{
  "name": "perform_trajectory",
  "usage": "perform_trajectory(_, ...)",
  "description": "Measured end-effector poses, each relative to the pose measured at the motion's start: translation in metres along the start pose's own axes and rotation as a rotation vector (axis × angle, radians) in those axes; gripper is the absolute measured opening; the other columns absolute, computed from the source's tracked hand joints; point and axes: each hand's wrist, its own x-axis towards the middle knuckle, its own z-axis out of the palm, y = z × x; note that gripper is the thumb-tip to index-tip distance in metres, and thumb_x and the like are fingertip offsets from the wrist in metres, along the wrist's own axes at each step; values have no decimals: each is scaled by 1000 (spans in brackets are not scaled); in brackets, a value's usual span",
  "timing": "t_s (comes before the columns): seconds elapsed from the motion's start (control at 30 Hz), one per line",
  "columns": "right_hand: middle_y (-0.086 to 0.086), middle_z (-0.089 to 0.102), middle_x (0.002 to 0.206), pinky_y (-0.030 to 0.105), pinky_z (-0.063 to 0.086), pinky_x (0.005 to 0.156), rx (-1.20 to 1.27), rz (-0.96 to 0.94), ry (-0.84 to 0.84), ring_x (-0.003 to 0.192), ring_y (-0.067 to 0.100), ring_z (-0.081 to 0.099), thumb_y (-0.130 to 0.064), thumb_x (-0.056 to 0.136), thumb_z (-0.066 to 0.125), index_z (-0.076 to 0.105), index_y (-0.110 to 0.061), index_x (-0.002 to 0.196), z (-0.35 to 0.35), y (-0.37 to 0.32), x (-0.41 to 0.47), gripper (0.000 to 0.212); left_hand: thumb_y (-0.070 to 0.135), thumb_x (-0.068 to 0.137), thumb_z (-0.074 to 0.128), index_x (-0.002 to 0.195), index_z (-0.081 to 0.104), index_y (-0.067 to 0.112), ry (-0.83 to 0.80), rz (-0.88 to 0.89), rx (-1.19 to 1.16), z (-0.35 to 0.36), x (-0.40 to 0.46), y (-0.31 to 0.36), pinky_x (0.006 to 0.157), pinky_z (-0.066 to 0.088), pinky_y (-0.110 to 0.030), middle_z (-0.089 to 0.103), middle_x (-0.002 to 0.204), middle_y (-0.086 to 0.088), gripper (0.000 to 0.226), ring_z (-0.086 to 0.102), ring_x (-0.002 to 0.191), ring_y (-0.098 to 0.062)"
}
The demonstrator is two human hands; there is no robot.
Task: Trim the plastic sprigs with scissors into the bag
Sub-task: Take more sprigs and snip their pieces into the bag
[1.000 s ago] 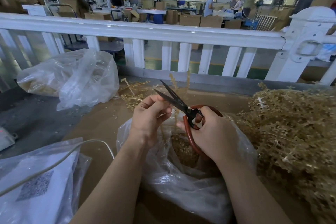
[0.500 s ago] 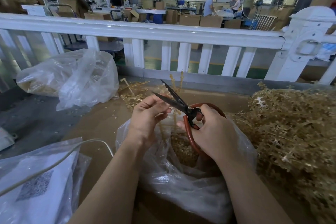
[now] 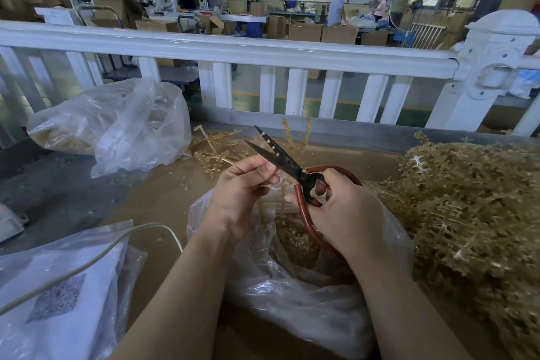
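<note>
— Plastic sprig (image 3: 293,137): where was it?
— Pinched in the left hand (image 3: 242,184), standing over the bag (image 3: 292,295) at the counter's (image 3: 163,199) near edge.
— And the scissors (image 3: 280,159)?
— Right hand (image 3: 347,210) curled through the handles; blades had narrowed since a second before, so another cut was likely closing.

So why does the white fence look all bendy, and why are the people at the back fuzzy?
Head view: the wide-angle lens bows the white fence; the far people are small and soft, while the scissors look sharp; window daylight puts shiny glare on the bag.
</note>
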Motion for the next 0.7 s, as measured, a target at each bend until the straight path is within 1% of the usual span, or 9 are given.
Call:
perform_trajectory(0.1, -18, 42, 55, 12, 28, 47, -1, -7, -4, 46, 0, 41, -84, 78, 38, 50, -24, 68, 1, 2, 0, 62, 17, 68, 69, 79, 68, 16, 0, -16, 8, -1, 0, 0, 65, 41, -21, 67, 73, 2, 11, 58, 66, -8)
perform_trajectory(0.17, -17, 44, 55, 12, 30, 46, 2, -9, -8, 46, 0, 43, -82, 79, 44, 51, -24, 68, 2, 4, -1, 59, 17, 68, 70, 80, 67, 15, 3, -19, 20, -1, 0, 0, 66, 40, -23, 67, 73, 1, 12, 58, 66, -8)
perform_trajectory(0.23, -16, 49, 57, 14, 35, 46, 8, -8, -23, 48, 1, 48, -80, 79, 50, 53, -25, 70, 4, 6, -1, 56, 17, 68, 71, 76, 67, 17, 5, -15, 22, -1, 0, 1, 67, 40, -24, 67, 73, 2, 9, 57, 67, -8)
perform_trajectory(0.33, -14, 59, 63, 16, 44, 49, 5, -19, -33, 53, 4, 55, -84, 79, 45, 59, -24, 75, 4, 8, 0, 62, 17, 70, 66, 77, 64, 15, 7, 2, -50, -4, 2, 3, 67, 44, -24, 66, 72, 2, 8, 56, 68, -9)
perform_trajectory(0.4, -15, 61, 66, 14, 42, 49, 17, -31, -29, 55, 4, 56, -86, 78, 45, 61, -24, 76, 4, 8, 0, 64, 15, 76, 63, 79, 64, 13, -16, 40, -117, -6, 3, 4, 66, 49, -22, 65, 72, 0, 3, 57, 68, -10)
perform_trajectory(0.47, -15, 61, 66, 15, 43, 49, 32, -37, -27, 56, 4, 57, -86, 78, 47, 61, -24, 77, 5, 8, 0, 63, 13, 81, 62, 75, 69, 15, -39, 77, -136, -7, 3, 5, 66, 52, -21, 64, 71, -1, 10, 58, 67, -10)
perform_trajectory(0.53, -15, 62, 66, 15, 45, 50, 49, -38, -26, 57, 3, 57, -88, 77, 43, 62, -24, 78, 5, 8, -1, 67, 14, 80, 63, 71, 74, 17, -38, 109, -98, -8, 4, 4, 67, 54, -21, 65, 68, -1, 15, 61, 65, -9)
perform_trajectory(0.63, -18, 59, 64, 11, 40, 50, 74, -34, -22, 55, 1, 55, -92, 77, 34, 61, -26, 77, 4, 9, -2, 71, 15, 80, 66, 73, 74, 15, -26, 152, -28, -9, 5, 4, 68, 55, -21, 68, 68, -3, 11, 63, 66, -10)
perform_trajectory(0.7, -21, 54, 62, 10, 37, 49, 76, -28, -17, 53, -2, 51, -92, 77, 34, 58, -28, 75, 4, 8, -2, 68, 18, 80, 67, 72, 74, 16, -20, 183, 23, -9, 6, 3, 69, 55, -22, 68, 67, -3, 10, 62, 66, -10)
